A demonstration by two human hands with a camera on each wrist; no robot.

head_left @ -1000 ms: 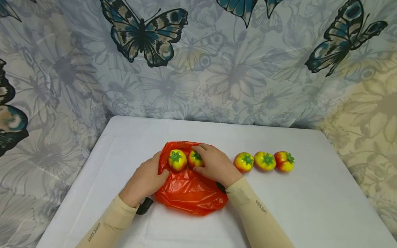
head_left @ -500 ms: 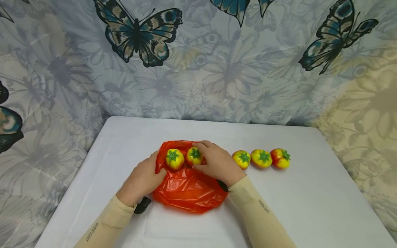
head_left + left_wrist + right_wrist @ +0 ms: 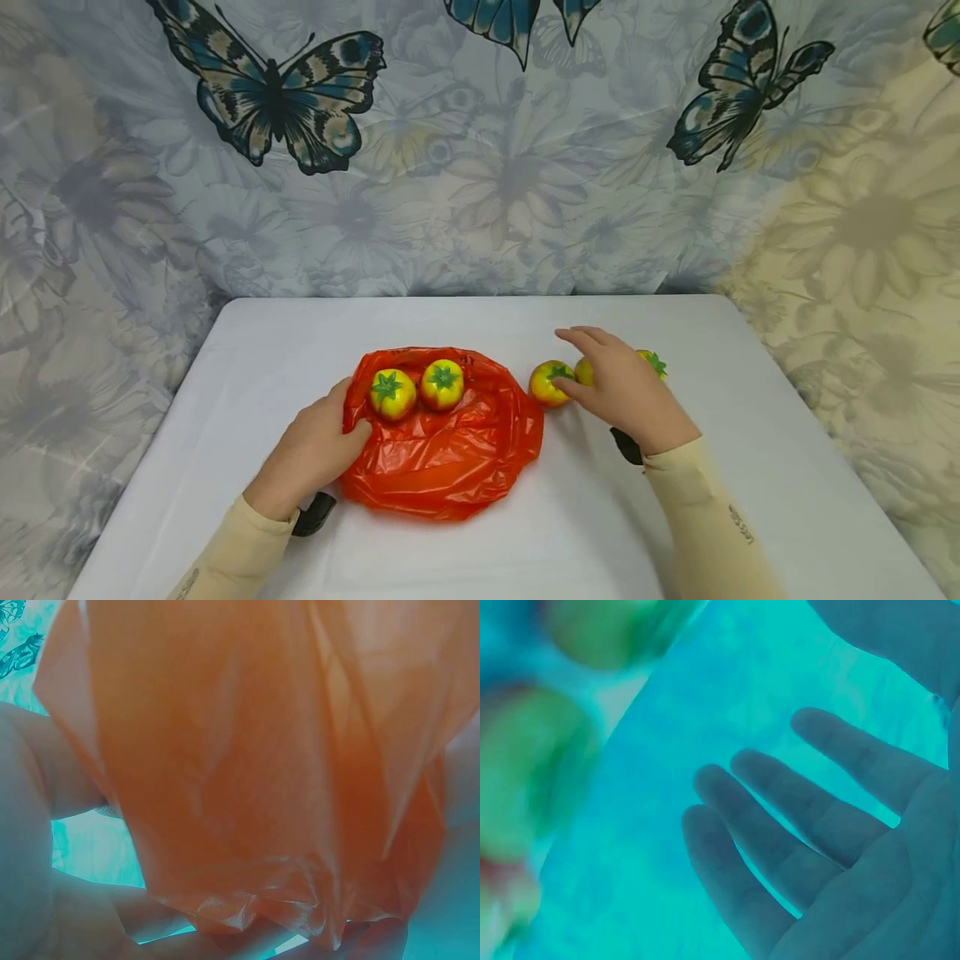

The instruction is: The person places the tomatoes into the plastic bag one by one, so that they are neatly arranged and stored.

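An orange-red plastic bag (image 3: 457, 454) lies on the white table, its mouth facing away. Two round yellow-and-red fruits with green star-shaped tops, one left (image 3: 393, 397) and one right (image 3: 442, 387), sit at that mouth. My left hand (image 3: 311, 446) grips the bag's left edge, thumb on top; in the left wrist view the plastic bag (image 3: 225, 765) covers most of the picture. My right hand (image 3: 630, 387) hovers over a row of like fruits, its thumb beside the nearest fruit (image 3: 550, 384) in the head view. Its fingers (image 3: 772, 840) are spread, holding nothing, in the right wrist view.
Partly hidden behind the right hand are a middle fruit (image 3: 583, 372) and a far fruit (image 3: 654, 363) of the row. The white table (image 3: 420, 317) ends at a cloth backdrop (image 3: 465, 208) printed with butterflies and flowers.
My right hand has let go of the right fruit at the bag's mouth and moved right, over the row. The left hand still holds the bag. The head view has turned slightly right.
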